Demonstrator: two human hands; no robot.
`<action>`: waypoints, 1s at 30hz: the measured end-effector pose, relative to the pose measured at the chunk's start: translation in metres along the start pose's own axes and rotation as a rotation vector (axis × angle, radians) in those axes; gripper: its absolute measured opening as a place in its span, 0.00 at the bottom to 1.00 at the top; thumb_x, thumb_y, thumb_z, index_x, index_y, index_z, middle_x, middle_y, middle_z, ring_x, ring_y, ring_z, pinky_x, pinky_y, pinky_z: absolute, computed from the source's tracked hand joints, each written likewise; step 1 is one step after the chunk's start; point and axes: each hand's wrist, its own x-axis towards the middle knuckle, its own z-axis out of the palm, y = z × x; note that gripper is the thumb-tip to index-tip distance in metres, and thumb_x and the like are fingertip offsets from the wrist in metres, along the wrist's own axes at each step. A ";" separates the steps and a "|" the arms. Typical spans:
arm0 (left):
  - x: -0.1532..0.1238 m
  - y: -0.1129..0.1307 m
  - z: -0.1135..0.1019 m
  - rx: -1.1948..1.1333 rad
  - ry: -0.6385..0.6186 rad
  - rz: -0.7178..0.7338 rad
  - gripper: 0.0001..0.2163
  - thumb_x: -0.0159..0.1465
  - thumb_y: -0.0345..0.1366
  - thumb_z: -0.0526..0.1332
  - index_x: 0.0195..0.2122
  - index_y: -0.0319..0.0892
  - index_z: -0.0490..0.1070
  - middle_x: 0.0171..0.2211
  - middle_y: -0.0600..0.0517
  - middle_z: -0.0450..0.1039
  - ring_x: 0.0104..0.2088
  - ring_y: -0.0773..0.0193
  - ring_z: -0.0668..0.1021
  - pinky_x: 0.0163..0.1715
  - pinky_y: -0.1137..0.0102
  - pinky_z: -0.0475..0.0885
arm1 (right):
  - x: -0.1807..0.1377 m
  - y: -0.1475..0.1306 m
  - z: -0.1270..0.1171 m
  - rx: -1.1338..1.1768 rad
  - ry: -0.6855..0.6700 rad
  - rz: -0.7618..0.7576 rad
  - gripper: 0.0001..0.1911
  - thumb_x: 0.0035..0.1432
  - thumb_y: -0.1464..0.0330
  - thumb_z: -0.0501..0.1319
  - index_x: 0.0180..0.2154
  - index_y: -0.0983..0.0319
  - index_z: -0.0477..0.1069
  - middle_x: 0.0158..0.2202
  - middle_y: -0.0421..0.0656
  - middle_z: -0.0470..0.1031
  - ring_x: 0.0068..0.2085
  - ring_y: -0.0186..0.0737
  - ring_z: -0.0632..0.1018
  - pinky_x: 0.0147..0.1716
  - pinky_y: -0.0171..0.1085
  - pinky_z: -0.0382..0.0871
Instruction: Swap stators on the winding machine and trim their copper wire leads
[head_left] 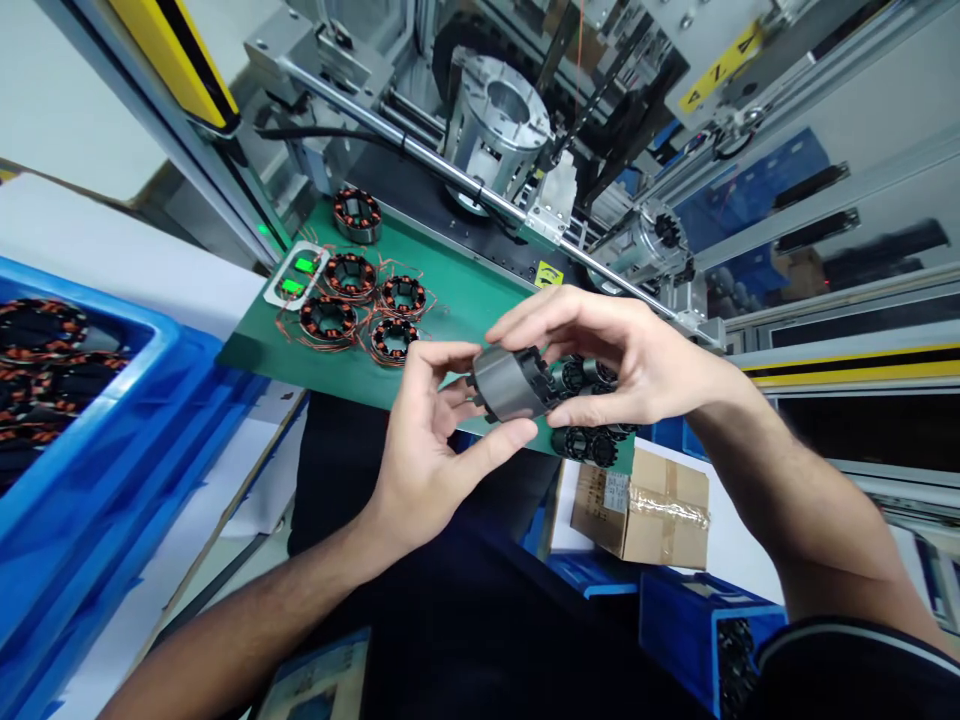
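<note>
Both my hands hold one grey stator core (511, 383) with black slot inserts, in front of the green work mat (465, 290). My left hand (427, 450) grips it from below, thumb and fingers closed round the core. My right hand (600, 350) pinches it from above and the right side. Behind my right hand several bare black stator cores (589, 443) lie on the mat. Several wound stators with copper coils (360, 300) sit on the mat's left part.
A blue bin (112, 440) at left holds more wound stators. A winding machine with a metal chuck (499, 115) and a steel rod (420, 150) stands behind the mat. A cardboard box (645, 510) and blue crates (697, 620) are below at right. Green lit buttons (296, 275) sit at the mat's left edge.
</note>
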 end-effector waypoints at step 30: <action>-0.019 0.009 -0.013 0.755 0.033 0.602 0.28 0.59 0.41 0.80 0.58 0.49 0.75 0.47 0.50 0.80 0.45 0.57 0.84 0.47 0.64 0.82 | -0.042 0.014 0.061 0.380 0.195 0.065 0.38 0.57 0.65 0.78 0.66 0.55 0.68 0.55 0.45 0.76 0.51 0.40 0.80 0.49 0.37 0.76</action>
